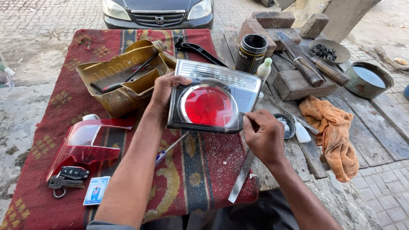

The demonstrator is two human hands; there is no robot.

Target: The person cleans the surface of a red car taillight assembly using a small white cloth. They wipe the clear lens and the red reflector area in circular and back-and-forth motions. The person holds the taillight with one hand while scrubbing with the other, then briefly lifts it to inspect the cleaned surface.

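A red rug is covering the surface. The left hand is gripping a tail light, the right hand pinching a blade at its edge. A slip could be scratching the lens.

Tail lamps: two, a clear-cased one and a red one
Bricks: four
Orange rags: one
Metal bowls: two
Key bunches: one
Cars: one

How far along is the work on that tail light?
Done, by the look of it: white filings dust the red rug under the tail light. In hand: the left hand steadies its edge while the right hand works a flat metal file at its lower corner. Left: a second red lamp lens lies untouched.
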